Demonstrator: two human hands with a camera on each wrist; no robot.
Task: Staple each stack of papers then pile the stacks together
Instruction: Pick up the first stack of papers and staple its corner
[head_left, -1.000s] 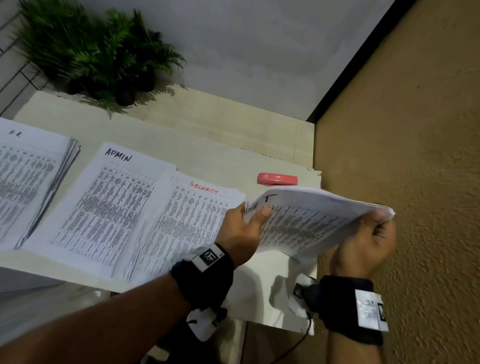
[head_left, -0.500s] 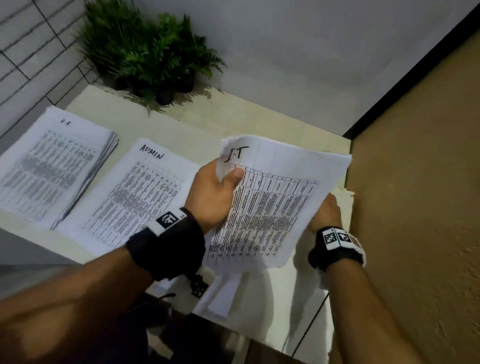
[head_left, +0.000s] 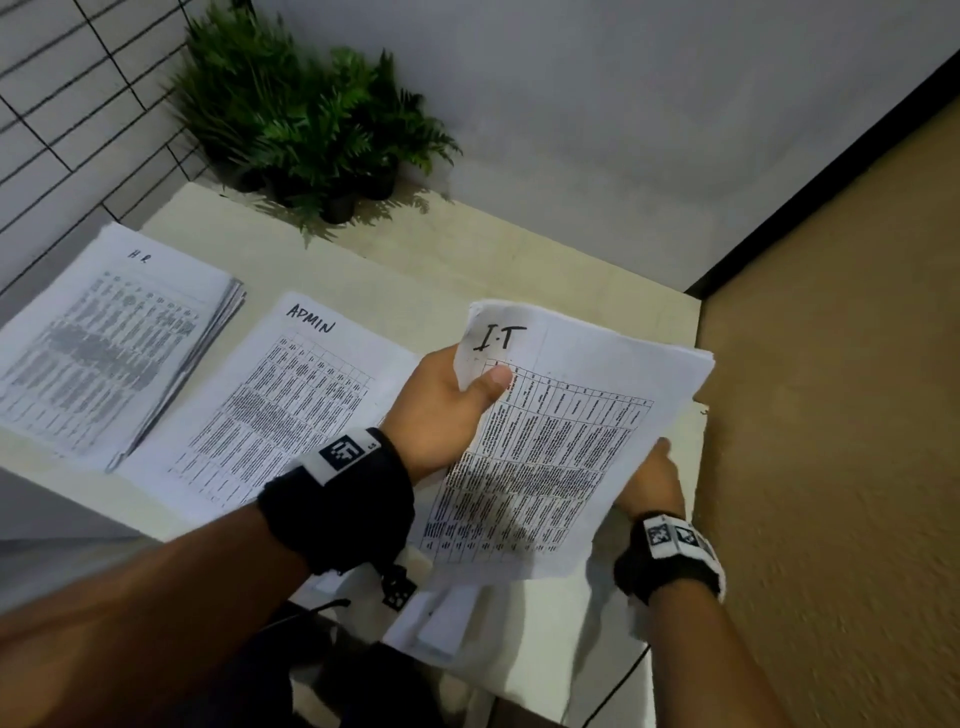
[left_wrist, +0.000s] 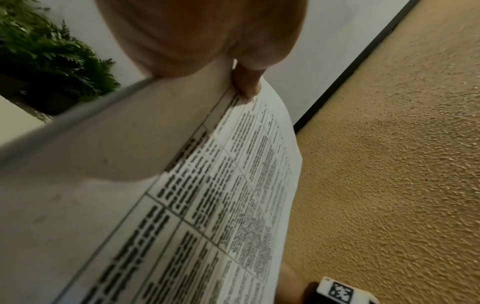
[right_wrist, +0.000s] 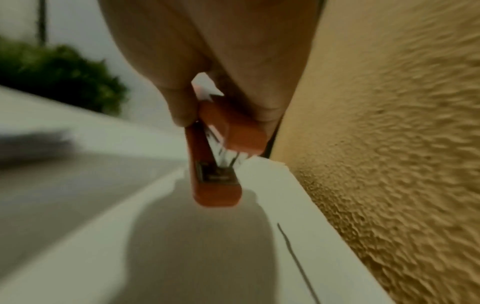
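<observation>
My left hand (head_left: 452, 400) grips the top left corner of the paper stack marked "I.T" (head_left: 556, 441), thumb on the top sheet, and holds it tilted above the table; the same stack (left_wrist: 207, 205) fills the left wrist view. My right hand (head_left: 649, 478) is behind the stack's right edge, mostly hidden in the head view. In the right wrist view it holds a red stapler (right_wrist: 221, 156) by its rear, jaws apart, just above the table's right edge. The stacks marked "ADMIN" (head_left: 291, 405) and "H.R" (head_left: 114, 343) lie flat on the table.
Potted ferns (head_left: 311, 119) stand at the table's far corner. A textured tan wall (head_left: 841, 415) runs close along the table's right edge (right_wrist: 311, 205). More paper (head_left: 441, 618) lies at the near edge below the held stack.
The I.T stack has been raised and turned face up toward me. My right hand let go of the stack's right edge and now holds the red stapler.
</observation>
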